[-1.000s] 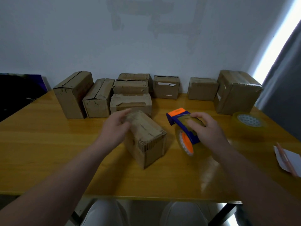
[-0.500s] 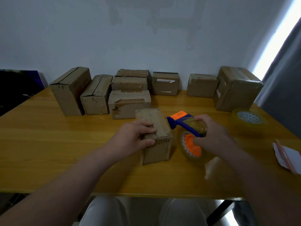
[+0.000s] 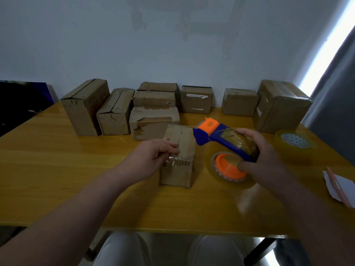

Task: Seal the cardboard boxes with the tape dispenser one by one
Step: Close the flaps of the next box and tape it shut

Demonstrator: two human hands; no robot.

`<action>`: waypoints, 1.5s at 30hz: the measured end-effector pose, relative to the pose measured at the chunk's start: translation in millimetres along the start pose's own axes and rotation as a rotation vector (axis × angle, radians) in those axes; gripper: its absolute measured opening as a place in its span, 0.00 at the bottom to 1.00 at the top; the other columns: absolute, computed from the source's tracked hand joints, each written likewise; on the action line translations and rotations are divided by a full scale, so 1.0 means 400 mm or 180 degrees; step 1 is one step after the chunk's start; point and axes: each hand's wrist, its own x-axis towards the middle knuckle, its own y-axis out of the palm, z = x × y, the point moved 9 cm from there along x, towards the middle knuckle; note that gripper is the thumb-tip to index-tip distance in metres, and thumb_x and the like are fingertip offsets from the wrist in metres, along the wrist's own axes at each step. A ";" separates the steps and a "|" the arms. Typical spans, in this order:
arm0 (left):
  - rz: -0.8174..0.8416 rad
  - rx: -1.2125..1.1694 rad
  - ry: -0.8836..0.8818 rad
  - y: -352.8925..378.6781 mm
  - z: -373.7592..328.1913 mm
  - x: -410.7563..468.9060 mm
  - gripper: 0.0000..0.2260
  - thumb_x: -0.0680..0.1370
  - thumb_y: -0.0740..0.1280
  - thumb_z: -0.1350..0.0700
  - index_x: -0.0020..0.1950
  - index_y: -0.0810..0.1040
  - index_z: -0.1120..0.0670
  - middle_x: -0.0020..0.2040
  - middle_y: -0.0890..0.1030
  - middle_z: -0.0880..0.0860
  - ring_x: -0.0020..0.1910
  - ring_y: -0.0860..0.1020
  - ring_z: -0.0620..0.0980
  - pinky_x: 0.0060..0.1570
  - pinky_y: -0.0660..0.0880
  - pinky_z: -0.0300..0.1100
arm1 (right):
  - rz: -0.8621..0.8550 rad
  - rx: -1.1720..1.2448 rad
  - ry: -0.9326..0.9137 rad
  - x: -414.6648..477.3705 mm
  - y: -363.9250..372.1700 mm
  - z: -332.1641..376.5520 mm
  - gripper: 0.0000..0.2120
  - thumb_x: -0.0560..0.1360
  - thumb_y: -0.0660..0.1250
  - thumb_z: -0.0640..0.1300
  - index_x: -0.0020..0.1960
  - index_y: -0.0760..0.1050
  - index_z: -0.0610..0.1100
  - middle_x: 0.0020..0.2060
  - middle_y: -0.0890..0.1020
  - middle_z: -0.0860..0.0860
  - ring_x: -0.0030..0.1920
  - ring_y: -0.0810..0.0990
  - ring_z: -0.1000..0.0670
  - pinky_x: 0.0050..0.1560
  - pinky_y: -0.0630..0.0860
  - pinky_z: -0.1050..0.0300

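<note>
Nearest us, our left hand (image 3: 151,156) curled over the small box (image 3: 178,169) on the yellow table (image 3: 57,169) while our right hand (image 3: 263,160) gripped the tape dispenser (image 3: 224,148) just beside it, a paper slip (image 3: 345,186) and spare tape roll (image 3: 294,141) lying rightward, and other boxes (image 3: 153,122) crowded close behind.

Nothing legible appeared anywhere: no word, brand, number or sign could be read. A torn white label strip (image 3: 196,96) stood on the front of a back-row cardboard box (image 3: 196,106), but no lettering could be made out on it. The core of the spare tape roll (image 3: 294,140) at the right carried a pale printed pattern, too small and blurred to read. The white paper (image 3: 341,187) at the far right showed no readable writing either.
</note>
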 end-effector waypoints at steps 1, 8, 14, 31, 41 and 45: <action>-0.0141 0.0116 -0.0050 -0.010 -0.009 0.003 0.15 0.79 0.62 0.62 0.61 0.77 0.45 0.64 0.72 0.39 0.65 0.63 0.34 0.65 0.63 0.31 | 0.0064 0.0087 -0.0072 -0.002 -0.003 0.016 0.41 0.64 0.72 0.27 0.64 0.66 0.64 0.52 0.69 0.65 0.49 0.75 0.55 0.35 0.74 0.65; -0.0408 -0.2917 -0.1700 -0.022 -0.017 0.003 0.15 0.78 0.63 0.47 0.57 0.78 0.57 0.48 0.82 0.55 0.44 0.81 0.49 0.42 0.79 0.43 | 0.0530 0.0099 -0.0629 -0.023 0.012 0.103 0.41 0.63 0.75 0.29 0.63 0.68 0.65 0.56 0.72 0.63 0.50 0.77 0.61 0.42 0.79 0.64; 0.0012 -0.3483 -0.1935 0.006 -0.030 -0.007 0.07 0.78 0.64 0.59 0.51 0.79 0.60 0.34 0.81 0.54 0.31 0.80 0.45 0.31 0.79 0.36 | 0.0692 0.0164 -0.0813 -0.034 0.027 0.118 0.40 0.64 0.76 0.30 0.63 0.68 0.65 0.59 0.72 0.64 0.53 0.77 0.61 0.43 0.77 0.67; -0.1087 -0.2391 -0.2129 -0.108 0.129 -0.078 0.05 0.77 0.66 0.60 0.42 0.78 0.59 0.29 0.79 0.51 0.29 0.76 0.45 0.31 0.73 0.38 | 0.1234 -0.1046 -0.0750 -0.010 -0.043 0.120 0.37 0.65 0.77 0.42 0.61 0.66 0.75 0.52 0.79 0.59 0.41 0.81 0.49 0.41 0.82 0.51; -0.1346 -0.2297 -0.2222 -0.047 0.168 -0.097 0.07 0.77 0.67 0.58 0.40 0.77 0.59 0.30 0.78 0.53 0.28 0.74 0.46 0.30 0.72 0.38 | 0.1325 -0.1083 -0.0645 -0.004 -0.031 0.073 0.38 0.66 0.75 0.34 0.62 0.68 0.68 0.48 0.81 0.57 0.39 0.81 0.55 0.36 0.77 0.64; -0.1302 -0.2332 -0.2318 -0.022 0.187 -0.102 0.07 0.77 0.67 0.58 0.41 0.78 0.61 0.32 0.78 0.54 0.30 0.74 0.47 0.32 0.72 0.40 | 0.1398 -0.1010 -0.0515 -0.005 -0.020 0.051 0.38 0.66 0.75 0.33 0.62 0.68 0.69 0.50 0.80 0.57 0.40 0.81 0.54 0.39 0.80 0.59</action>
